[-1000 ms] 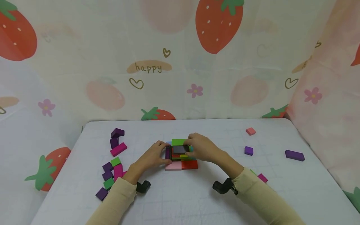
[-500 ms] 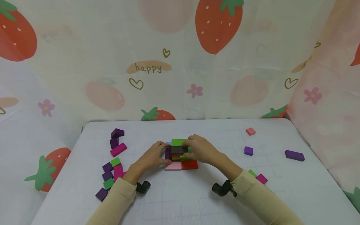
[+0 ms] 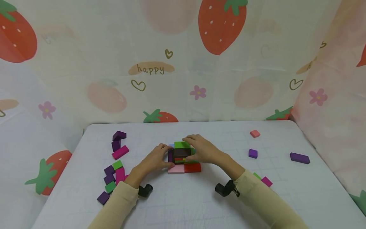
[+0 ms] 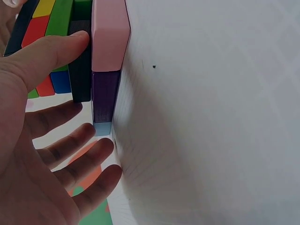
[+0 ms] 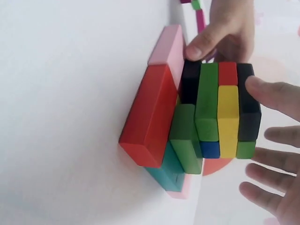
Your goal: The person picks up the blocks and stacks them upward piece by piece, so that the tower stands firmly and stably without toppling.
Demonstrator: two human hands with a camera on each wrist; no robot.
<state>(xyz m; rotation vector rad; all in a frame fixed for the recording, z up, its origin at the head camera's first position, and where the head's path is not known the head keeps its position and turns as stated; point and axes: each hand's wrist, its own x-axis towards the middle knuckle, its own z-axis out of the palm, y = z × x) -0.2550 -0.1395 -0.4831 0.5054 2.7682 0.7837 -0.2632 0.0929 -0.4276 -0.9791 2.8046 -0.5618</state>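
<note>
A small tower of coloured wooden blocks [image 5: 206, 103] stands mid-table, with red [image 5: 147, 112] and pink [image 4: 110, 35] blocks at its base. My left hand [image 3: 154, 157] steadies it from the left. Its thumb presses the near end of a low black block [image 4: 80, 77], and the index fingertip is at the far end. On the top layer lie another black block [image 5: 248, 105] and a green block [image 3: 182, 144]. My right hand [image 3: 204, 149] is spread at the tower's right. Its thumb touches the top black block, while the other fingers stand apart from it.
Purple, magenta and green blocks [image 3: 120, 175] lie scattered at the left. To the right are a salmon block [image 3: 255, 133], a purple cube [image 3: 253, 153], a long purple block [image 3: 299, 158] and a magenta block [image 3: 266, 181]. A printed cloth [image 3: 183, 95] hangs behind the table.
The black block held by my right hand came down and tilted flat onto the tower's top. My right fingers then loosened and lifted from it. The left hand stayed put.
</note>
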